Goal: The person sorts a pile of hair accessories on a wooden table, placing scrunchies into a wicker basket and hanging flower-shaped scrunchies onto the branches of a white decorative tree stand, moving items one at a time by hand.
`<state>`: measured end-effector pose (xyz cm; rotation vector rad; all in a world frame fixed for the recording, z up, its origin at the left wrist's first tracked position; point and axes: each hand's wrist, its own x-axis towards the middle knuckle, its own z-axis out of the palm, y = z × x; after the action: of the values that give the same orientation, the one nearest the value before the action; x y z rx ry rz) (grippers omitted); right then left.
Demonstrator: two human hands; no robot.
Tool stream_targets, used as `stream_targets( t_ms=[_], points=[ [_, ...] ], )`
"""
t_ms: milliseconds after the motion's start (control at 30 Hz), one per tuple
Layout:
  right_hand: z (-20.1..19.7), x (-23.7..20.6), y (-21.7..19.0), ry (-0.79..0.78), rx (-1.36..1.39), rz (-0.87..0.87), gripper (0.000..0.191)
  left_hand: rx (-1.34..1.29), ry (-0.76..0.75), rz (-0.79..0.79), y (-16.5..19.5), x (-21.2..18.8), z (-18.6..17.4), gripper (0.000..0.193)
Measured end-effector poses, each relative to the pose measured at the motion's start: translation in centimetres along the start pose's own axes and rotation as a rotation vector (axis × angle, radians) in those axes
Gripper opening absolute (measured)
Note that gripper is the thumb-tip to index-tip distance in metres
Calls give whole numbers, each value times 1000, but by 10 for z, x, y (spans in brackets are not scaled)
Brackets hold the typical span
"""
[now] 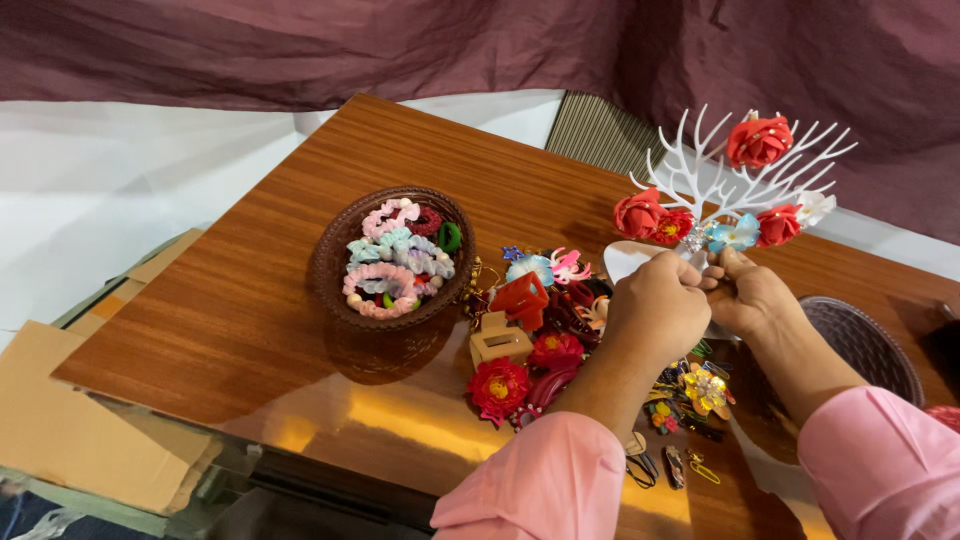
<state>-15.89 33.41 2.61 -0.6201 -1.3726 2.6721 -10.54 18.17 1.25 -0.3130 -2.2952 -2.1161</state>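
**Both hands at the base of a white branch stand**

Head view: the left hand (pixel 655 305) and right hand (pixel 748 295) meet just below the white branch-shaped stand (pixel 745 185), which stands upright on the far right of the wooden tabletop (pixel 250 320). Fingers of both hands are curled and pinched together near the stand's trunk, around something small; what is pinched is hidden, so cannot tell what either hand holds. Red fabric roses (pixel 758 141) and a pale blue flower clip (pixel 737 232) hang on the branches. Judged: stand is light, thin plastic, prongs stiff but snappable; best taken at the trunk or base, not the tips. The flower clips look soft and light, easily crushed at the petals.

Left of the hands lies a pile of hair clips (pixel 535 330), with a red claw clip (pixel 521 297) and a beige claw clip (pixel 499 341). Further left, a brown woven bowl (pixel 335 265) holds pastel scrunchies (pixel 392 262). A dark woven basket (pixel 870 340) sits right of the right hand.
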Motion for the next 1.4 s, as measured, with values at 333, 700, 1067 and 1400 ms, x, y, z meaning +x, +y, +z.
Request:
stream_targets(
  t_ms=[333, 700, 1067, 1400],
  points=[
    [0, 4, 1, 80, 5, 75, 23, 57, -20, 3, 1, -10, -6, 21],
    [13, -3, -1, 159, -71, 91, 29, 81, -66, -4, 4, -17, -11, 30],
    [20, -12, -2, 142, -92, 114, 28, 109, -103, -40, 0, -16, -10, 31],
    [22, -15, -7, 120, -148, 104, 29, 91, -62, 5, -9, -16, -5, 30]
  ],
)
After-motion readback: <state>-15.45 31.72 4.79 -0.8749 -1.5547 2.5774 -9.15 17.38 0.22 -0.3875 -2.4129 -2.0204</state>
